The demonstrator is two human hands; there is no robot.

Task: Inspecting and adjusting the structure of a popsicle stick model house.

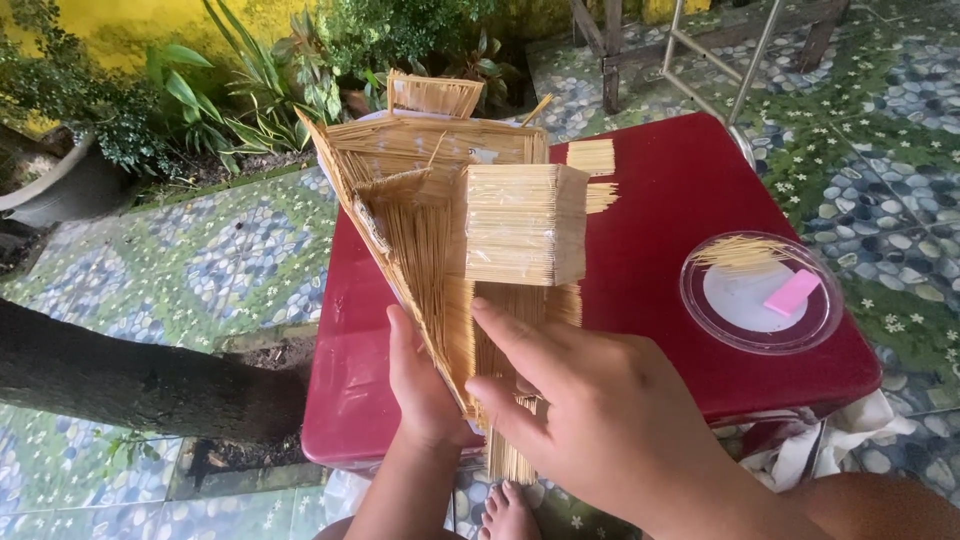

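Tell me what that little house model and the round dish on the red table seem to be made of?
The house model looks built from thin pale sticks, probably bamboo or wood, unpainted: fine parallel strands show everywhere. The round dish seems clear glossy plastic, since the red table shows through its rim.

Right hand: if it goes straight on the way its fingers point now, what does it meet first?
The right hand points up-left and already touches the pale toothpick-built model house. Straight on, it would probably press into the vertical stick wall below the box-shaped block; depth is unclear.

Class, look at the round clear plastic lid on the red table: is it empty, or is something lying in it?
Not empty. The round clear plastic lid holds a loose fan of thin wooden sticks and a small pink flat piece.
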